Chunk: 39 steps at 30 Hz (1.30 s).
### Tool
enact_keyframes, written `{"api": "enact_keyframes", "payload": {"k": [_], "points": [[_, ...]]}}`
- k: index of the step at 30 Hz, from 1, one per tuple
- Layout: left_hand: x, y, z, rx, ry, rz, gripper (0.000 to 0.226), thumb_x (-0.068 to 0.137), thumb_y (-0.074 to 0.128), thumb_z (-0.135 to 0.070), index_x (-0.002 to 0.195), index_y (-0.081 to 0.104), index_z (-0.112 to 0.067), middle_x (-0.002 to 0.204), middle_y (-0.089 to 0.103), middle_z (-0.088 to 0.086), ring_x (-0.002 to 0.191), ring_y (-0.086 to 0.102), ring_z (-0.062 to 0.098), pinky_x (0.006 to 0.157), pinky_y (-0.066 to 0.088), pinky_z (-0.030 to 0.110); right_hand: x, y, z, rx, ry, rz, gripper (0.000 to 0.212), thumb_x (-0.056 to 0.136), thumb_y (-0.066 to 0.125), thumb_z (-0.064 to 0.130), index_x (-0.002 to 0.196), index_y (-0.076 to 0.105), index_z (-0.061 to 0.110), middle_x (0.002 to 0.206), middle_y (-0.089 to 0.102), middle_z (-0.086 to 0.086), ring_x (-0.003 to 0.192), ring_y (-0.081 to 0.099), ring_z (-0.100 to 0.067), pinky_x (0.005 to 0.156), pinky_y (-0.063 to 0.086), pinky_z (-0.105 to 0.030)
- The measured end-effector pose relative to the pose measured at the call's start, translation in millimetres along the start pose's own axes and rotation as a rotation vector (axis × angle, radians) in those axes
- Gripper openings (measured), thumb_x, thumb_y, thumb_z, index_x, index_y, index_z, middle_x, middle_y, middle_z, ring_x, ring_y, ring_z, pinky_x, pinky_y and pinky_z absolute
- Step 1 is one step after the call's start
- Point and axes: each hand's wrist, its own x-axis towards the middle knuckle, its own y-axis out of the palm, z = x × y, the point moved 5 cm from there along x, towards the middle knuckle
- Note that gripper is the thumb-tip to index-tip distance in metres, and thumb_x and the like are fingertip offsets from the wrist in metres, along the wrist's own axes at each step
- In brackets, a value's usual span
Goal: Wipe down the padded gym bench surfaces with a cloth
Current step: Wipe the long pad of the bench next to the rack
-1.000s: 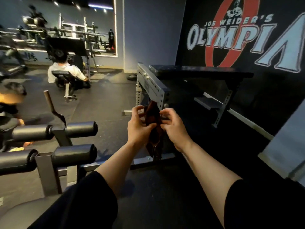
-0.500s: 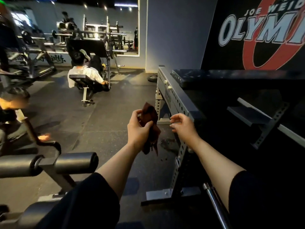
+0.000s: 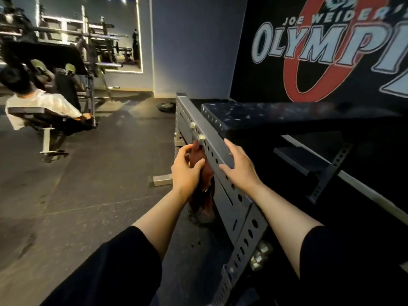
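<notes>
Left hand (image 3: pixel 186 171) has its fingers (image 3: pixel 184 151) and thumb curled round a bunched-up reddish-brown cloth (image 3: pixel 202 191), top of it poking up past the knuckles and the rest hanging loose below the wrist, right beside the outer face of the grey perforated steel frame rail (image 3: pixel 217 149). Right hand (image 3: pixel 239 171) holds nothing, fingers straight and spread out, palm down over the top edge of that same rail; can't tell if it's actually touching the metal or just above it. Past the rail, the bench (image 3: pixel 287 117) pad is black and a bit shiny, lying flat at the far side, well apart from the cloth. There's a lower dark step plate (image 3: pixel 300 157) off to the right under the pad. Dark rubber floor (image 3: pixel 88 184) on the left, another person (image 3: pixel 37 104) in a white shirt sitting on a machine over there, and a big Olympia logo wall (image 3: pixel 320 47) behind the bench.
</notes>
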Motion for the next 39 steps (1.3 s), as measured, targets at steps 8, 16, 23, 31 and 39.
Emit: {"api": "enact_keyframes", "payload": {"k": [8, 16, 23, 31, 39], "points": [[96, 72, 25, 0.046, 0.108, 0.106, 0.041, 0.082, 0.069, -0.008, 0.118, 0.058, -0.023, 0.113, 0.065, -0.001, 0.105, 0.062, 0.015, 0.095, 0.051, 0.042, 104, 3, -51, 0.114, -0.065, -0.046, 0.043, 0.095, 0.055, 0.025, 0.138, 0.049, 0.018, 0.139, 0.049, -0.001, 0.128, 0.046, -0.016, 0.103, 0.038, -0.026], [176, 107, 35, -0.167, 0.001, 0.276, 0.044, 0.084, 0.055, 0.015, 0.122, 0.053, -0.007, 0.108, 0.064, 0.005, 0.098, 0.066, 0.013, 0.085, 0.055, 0.03, 180, 22, -79, 0.358, 0.018, -0.07, 0.044, 0.09, 0.06, 0.008, 0.132, 0.055, 0.016, 0.127, 0.06, -0.004, 0.112, 0.059, -0.012, 0.084, 0.044, -0.007], [277, 120, 99, 0.049, -0.059, 0.16, 0.021, 0.074, 0.076, 0.0, 0.088, 0.071, -0.016, 0.091, 0.071, 0.003, 0.087, 0.069, 0.021, 0.084, 0.056, 0.038, 251, 21, -127, 0.136, 0.071, -0.39, 0.036, 0.081, 0.054, -0.009, 0.109, 0.071, 0.006, 0.092, 0.072, -0.009, 0.085, 0.067, -0.018, 0.082, 0.051, -0.022], [344, 173, 171, -0.019, -0.323, 0.074, 0.01, 0.087, 0.064, -0.021, 0.083, 0.055, -0.019, 0.082, 0.059, -0.001, 0.085, 0.061, 0.024, 0.084, 0.05, 0.032, 323, 44, -169, -0.344, 0.01, -0.382, 0.017, 0.078, 0.072, 0.021, 0.089, 0.077, 0.008, 0.095, 0.072, -0.004, 0.091, 0.062, -0.023, 0.084, 0.042, -0.017], [346, 190, 169, 0.046, -0.097, 0.222, 0.026, 0.083, 0.068, -0.014, 0.104, 0.053, -0.02, 0.104, 0.051, -0.001, 0.091, 0.048, 0.007, 0.086, 0.04, 0.022, 330, 48, -176, -0.34, -0.002, -0.468, 0.028, 0.085, 0.06, 0.032, 0.08, 0.077, 0.011, 0.089, 0.073, 0.001, 0.086, 0.058, -0.014, 0.091, 0.039, -0.011]]}}
